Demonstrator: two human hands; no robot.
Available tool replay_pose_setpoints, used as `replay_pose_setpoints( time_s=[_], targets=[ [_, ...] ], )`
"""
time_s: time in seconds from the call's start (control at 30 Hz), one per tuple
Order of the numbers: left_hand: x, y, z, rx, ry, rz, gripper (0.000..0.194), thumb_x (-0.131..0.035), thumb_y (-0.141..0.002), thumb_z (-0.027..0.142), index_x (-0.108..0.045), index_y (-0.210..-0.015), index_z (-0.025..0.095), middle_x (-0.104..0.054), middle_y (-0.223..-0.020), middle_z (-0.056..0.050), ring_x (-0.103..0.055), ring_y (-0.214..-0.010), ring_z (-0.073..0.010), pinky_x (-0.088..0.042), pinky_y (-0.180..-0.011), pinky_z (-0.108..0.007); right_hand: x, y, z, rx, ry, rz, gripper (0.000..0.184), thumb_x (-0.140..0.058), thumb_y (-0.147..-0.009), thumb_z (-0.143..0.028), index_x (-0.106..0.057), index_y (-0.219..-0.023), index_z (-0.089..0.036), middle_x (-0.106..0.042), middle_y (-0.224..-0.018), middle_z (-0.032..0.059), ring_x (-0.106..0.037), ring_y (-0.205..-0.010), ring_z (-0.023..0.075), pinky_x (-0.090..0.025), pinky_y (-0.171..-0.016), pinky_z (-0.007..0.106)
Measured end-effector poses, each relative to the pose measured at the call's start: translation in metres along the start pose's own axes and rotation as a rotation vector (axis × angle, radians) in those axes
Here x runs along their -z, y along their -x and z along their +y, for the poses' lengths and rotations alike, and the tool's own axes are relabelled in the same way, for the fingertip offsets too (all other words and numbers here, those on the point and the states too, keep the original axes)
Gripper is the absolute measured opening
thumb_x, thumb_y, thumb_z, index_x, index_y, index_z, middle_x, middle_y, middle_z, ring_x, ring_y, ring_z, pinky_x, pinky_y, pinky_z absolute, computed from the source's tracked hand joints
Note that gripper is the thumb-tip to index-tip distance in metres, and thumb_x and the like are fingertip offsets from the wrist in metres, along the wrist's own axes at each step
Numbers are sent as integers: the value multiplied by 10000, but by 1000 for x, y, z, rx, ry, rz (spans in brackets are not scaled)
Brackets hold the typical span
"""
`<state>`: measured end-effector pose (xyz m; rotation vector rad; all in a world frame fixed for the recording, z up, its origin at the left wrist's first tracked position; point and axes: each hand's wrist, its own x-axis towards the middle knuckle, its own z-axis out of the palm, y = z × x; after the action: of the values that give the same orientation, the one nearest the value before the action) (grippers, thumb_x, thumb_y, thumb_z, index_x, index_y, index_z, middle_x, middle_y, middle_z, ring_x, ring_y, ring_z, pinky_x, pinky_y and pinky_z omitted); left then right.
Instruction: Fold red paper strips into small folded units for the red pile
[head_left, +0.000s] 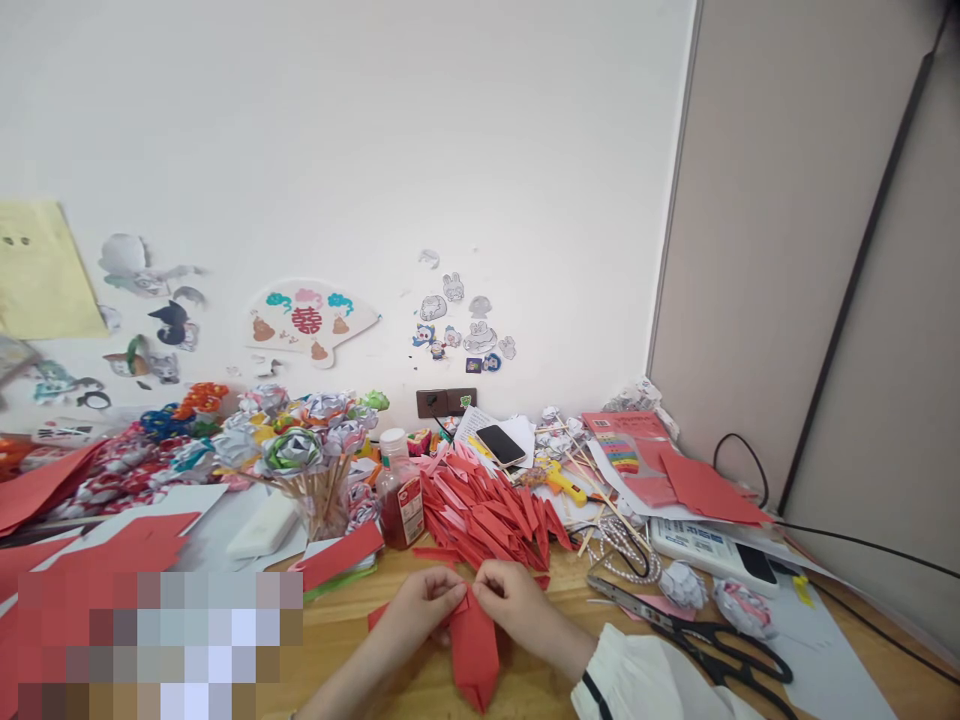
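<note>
A folded piece of red paper (475,655) with a pointed lower end hangs between my hands at the front of the wooden table. My left hand (426,602) pinches its upper left edge between thumb and fingers. On the other side, my right hand (517,608) pinches the upper right edge, with the two thumbs close together. More red paper shows just left of my left hand, partly hidden by it. Right behind my hands lies a heap of folded red paper strips (487,505).
A bottle of red liquid (400,490) stands behind my left hand, beside a cup of sticks with paper flowers (296,455). Large black-handled scissors (705,640) lie at the right. Farther back are a phone (501,446), a yellow glue gun (564,483) and red sheets (709,487).
</note>
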<state>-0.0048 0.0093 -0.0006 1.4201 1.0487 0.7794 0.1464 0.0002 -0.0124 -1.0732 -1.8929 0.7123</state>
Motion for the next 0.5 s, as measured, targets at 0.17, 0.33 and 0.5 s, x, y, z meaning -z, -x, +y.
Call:
replay_pose_setpoints(
  time_s=[0.17,0.33,0.5],
  targets=[
    [0,-2,-4,-8,-13,7,397,-618,-524,507,-509,-606,134,-442,-432,74,-394,-361,-58,-366,-383,-198,-1,0,1,-14,-35,-6,144,-424,-705,-136,-473,-570,-145,-393,-519,-54,-364,-506,75,-267,-475,171],
    [1,-1,-4,-39,-51,30,397,-626,-507,509,-495,-561,139,-433,-408,79,-373,-353,-53,-308,-367,-177,-3,0,2,-4,-46,-10,149,-430,-697,-126,-454,-551,-146,-388,-517,-57,-360,-505,72,-255,-471,172],
    [-1,1,1,-13,-73,27,407,-631,-478,522,-470,-561,157,-460,-391,75,-409,-334,-67,-301,-361,-183,-3,0,2,-24,-64,-6,142,-438,-699,-128,-467,-561,-145,-382,-517,-58,-354,-507,74,-257,-468,172]
  ],
)
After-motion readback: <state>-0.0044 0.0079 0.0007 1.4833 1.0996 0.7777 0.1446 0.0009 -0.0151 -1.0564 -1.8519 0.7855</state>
